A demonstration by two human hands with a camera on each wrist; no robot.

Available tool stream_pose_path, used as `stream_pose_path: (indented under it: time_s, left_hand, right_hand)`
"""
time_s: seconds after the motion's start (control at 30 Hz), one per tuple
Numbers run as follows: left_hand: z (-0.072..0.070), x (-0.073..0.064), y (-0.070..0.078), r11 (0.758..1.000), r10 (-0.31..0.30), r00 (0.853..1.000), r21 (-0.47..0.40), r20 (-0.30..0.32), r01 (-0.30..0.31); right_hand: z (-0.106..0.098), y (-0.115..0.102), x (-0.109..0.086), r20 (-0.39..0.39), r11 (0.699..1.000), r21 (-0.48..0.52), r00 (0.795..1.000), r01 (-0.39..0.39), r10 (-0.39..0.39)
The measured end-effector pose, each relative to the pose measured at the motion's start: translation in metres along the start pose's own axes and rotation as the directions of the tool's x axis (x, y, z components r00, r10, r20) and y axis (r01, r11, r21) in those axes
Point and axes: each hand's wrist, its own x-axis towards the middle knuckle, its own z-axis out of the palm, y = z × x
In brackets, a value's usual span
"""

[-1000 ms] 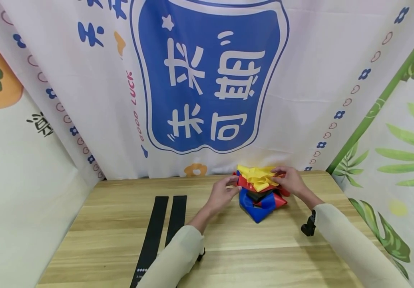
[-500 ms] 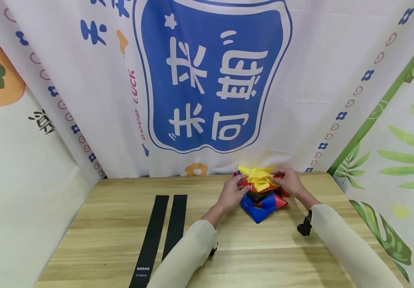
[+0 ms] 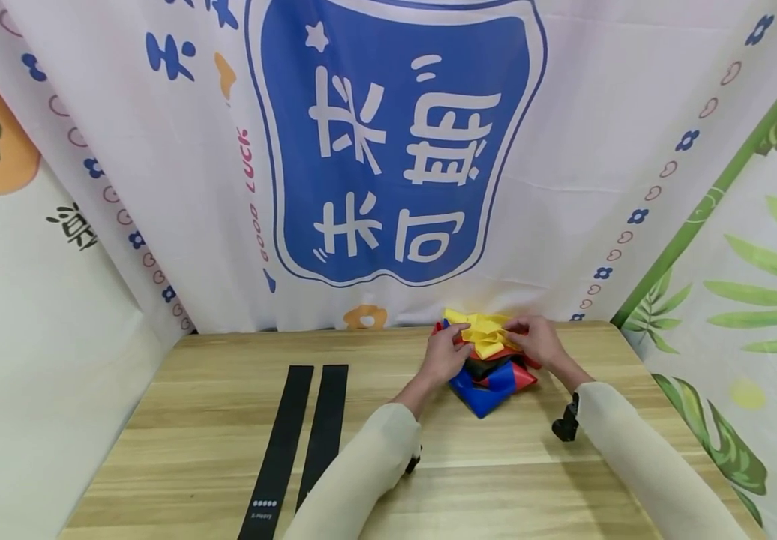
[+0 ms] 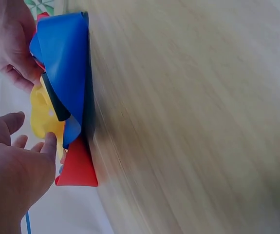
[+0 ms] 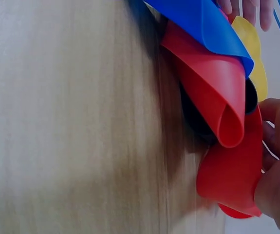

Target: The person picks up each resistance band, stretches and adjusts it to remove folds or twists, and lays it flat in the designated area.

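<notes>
In the head view, a crumpled pile of resistance bands lies near the table's back edge. A yellow band (image 3: 485,330) tops it, over red (image 3: 523,377), black (image 3: 486,367) and blue (image 3: 478,399) ones. My left hand (image 3: 444,356) is at the pile's left side. The left wrist view shows its fingers loosely spread, a fingertip against the yellow band (image 4: 49,119). At the right side, my right hand (image 3: 540,341) has its fingers curled at the yellow band's edge and appears to pinch it. In the right wrist view, a folded red band (image 5: 234,165) lies beside that hand.
Two flat black bands (image 3: 285,435) (image 3: 325,412) lie side by side on the wooden table (image 3: 213,435), left of the left forearm. A printed white curtain (image 3: 584,150) hangs just behind the table, with more printed cloth on both sides.
My left hand has moved rightward and in over the pile, from its left edge to the yellow band. My right hand has barely moved, and the bands lie almost the same.
</notes>
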Motion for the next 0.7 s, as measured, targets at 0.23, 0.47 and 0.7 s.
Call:
stream_pose_path:
  time_s: [0.23,0.47,0.7]
  left_hand:
    - [0.004,0.005,0.0,1.0,-0.027,0.999,-0.006,-0.026,0.026]
    - [0.006,0.011,-0.005,1.0,-0.005,0.998,0.002,-0.068,0.005]
    - [0.009,0.01,-0.01,1.0,-0.004,0.992,-0.015,-0.128,0.002]
  right_hand:
    - [0.002,0.005,0.0,-0.011,1.0,-0.004,1.0,0.018,-0.018]
    - [0.003,0.005,-0.002,-0.029,0.999,0.0,0.999,0.038,-0.038]
    - [0.003,0.002,-0.006,-0.023,1.0,0.019,0.999,0.024,-0.023]
